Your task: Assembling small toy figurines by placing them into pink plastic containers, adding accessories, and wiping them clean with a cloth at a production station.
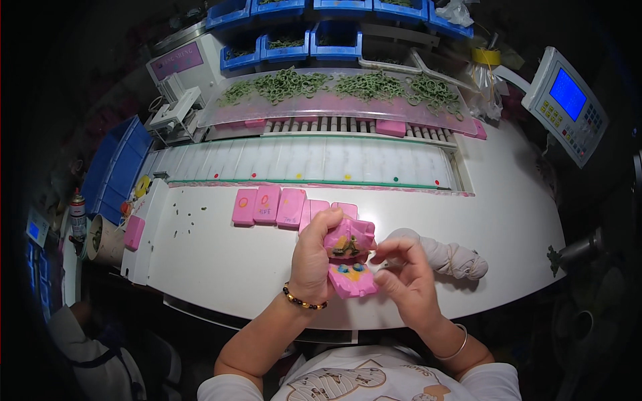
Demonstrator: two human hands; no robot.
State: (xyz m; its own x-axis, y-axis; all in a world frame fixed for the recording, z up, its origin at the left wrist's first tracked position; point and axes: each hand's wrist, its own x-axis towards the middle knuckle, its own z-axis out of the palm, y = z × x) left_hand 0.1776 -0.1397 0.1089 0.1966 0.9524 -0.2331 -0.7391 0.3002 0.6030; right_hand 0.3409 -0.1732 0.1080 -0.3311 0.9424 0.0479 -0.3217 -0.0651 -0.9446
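Note:
My left hand [311,257] grips a pink rubber mould [349,230], with the thumb over its top. The mould is bent apart into two halves. Dark green wax pieces [346,248] show in its upper half, and small blue spots mark the lower half. At the mould's right edge is my right hand [409,284], its fingers curled and the thumb and forefinger tips against the two halves. Just behind the mould, several pink mould blocks [267,204] lie in a row on the white table [227,267]. A rolled white cloth bundle [458,259] rests beyond my right hand.
Farther back stand a white slatted strip [301,160], a roller track [321,127] and a clear tray [267,113] heaped with green wax pieces. Blue bins [334,50] line the back. A screen panel [567,100] hangs right; a blue crate [110,170] and spray can [77,214] stand left.

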